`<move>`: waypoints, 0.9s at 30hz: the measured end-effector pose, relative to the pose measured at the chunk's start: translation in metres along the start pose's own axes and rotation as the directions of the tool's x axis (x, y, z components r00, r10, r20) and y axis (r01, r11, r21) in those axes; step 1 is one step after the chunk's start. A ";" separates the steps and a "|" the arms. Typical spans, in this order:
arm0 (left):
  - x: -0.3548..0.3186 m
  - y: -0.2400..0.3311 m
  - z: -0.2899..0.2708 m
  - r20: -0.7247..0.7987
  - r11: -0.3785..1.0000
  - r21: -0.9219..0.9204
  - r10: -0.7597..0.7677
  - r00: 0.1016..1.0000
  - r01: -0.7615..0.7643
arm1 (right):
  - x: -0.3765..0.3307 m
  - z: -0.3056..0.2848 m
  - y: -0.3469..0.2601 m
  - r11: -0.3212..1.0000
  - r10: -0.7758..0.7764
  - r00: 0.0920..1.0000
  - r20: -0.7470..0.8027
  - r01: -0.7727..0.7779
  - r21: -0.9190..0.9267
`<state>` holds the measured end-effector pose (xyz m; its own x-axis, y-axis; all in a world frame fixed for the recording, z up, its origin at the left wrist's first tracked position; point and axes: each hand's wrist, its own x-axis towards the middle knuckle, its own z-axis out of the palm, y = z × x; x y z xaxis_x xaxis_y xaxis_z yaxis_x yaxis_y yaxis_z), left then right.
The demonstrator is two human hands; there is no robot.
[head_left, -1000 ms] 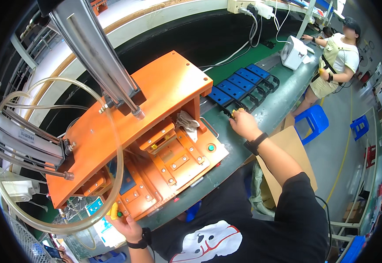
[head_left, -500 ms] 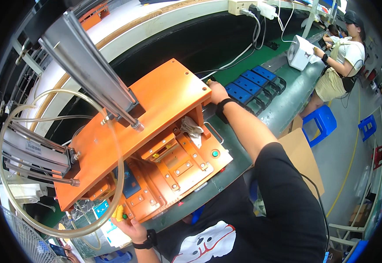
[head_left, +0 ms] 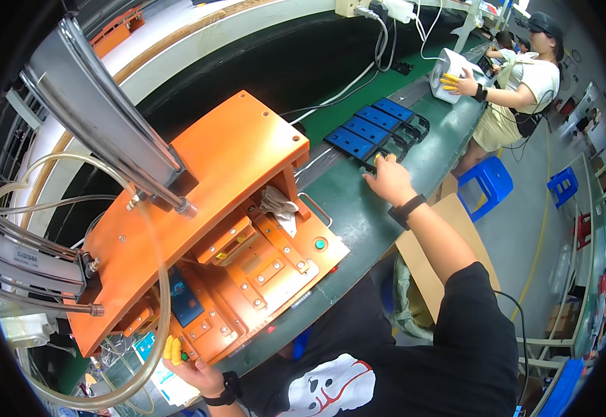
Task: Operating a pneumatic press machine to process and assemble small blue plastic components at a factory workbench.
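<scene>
Away from the orange press (head_left: 233, 156), the right hand (head_left: 391, 181) has moved to the nearest blue panel (head_left: 349, 142) (flat, dark-marked, black-edged), just beyond it on the tabletop (head_left: 348, 198); I cannot tell whether it grips, nor whether the left hand (head_left: 195, 373) does, beside a green button (head_left: 185, 356).

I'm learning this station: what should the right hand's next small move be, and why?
Probably the right hand should close on the blue-topped piece nearest the orange press: its fingertips are at that piece's near end, while the left hand is beside a green button.
</scene>
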<state>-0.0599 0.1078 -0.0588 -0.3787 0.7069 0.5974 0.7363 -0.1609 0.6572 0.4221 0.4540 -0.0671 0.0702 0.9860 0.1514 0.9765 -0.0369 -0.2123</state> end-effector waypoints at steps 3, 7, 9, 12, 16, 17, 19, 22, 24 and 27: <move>0.000 -0.001 0.000 0.039 0.987 0.156 0.033 0.999 -0.039 | -0.001 0.010 0.008 0.998 -0.042 0.998 0.050 0.040 0.041; 0.000 0.005 0.006 -0.049 0.999 -0.040 -0.024 0.999 0.022 | 0.007 0.015 -0.014 0.976 -0.145 0.985 -0.092 0.157 0.150; 0.002 0.008 0.006 -0.059 0.998 -0.047 -0.035 0.998 0.032 | 0.024 0.022 -0.025 0.974 -0.148 0.980 -0.130 0.167 0.152; 0.002 0.013 0.006 -0.071 0.996 -0.032 -0.081 0.994 0.079 | 0.064 0.031 -0.039 0.967 -0.097 0.972 -0.214 0.143 0.213; 0.000 0.007 0.005 -0.079 0.993 0.021 -0.113 0.991 0.115 | 0.136 0.061 -0.052 0.967 -0.053 0.973 -0.223 0.106 0.233; -0.001 0.005 0.005 -0.065 0.995 0.025 -0.093 0.993 0.095 | 0.155 0.068 -0.056 0.967 -0.013 0.986 -0.167 0.055 0.247; -0.002 0.005 0.007 -0.089 0.995 0.030 -0.097 0.991 0.100 | 0.185 0.078 -0.065 0.958 0.003 0.989 -0.151 0.041 0.285; -0.004 0.006 0.007 -0.092 0.986 0.008 -0.166 0.982 0.167 | 0.216 0.082 -0.071 0.951 0.123 0.976 -0.181 -0.064 0.304; -0.003 0.006 0.006 -0.079 0.973 -0.013 -0.233 0.969 0.232 | 0.218 0.075 -0.071 0.927 0.182 0.963 -0.199 -0.100 0.362; -0.002 0.007 0.008 -0.076 0.992 0.036 -0.117 0.990 0.120 | 0.189 0.058 -0.075 0.951 0.020 0.993 -0.113 0.016 0.310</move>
<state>-0.0497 0.1104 -0.0590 -0.5038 0.6663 0.5498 0.7053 -0.0502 0.7071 0.3501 0.6527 -0.0785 0.1127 0.9602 0.2555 0.8665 0.0309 -0.4983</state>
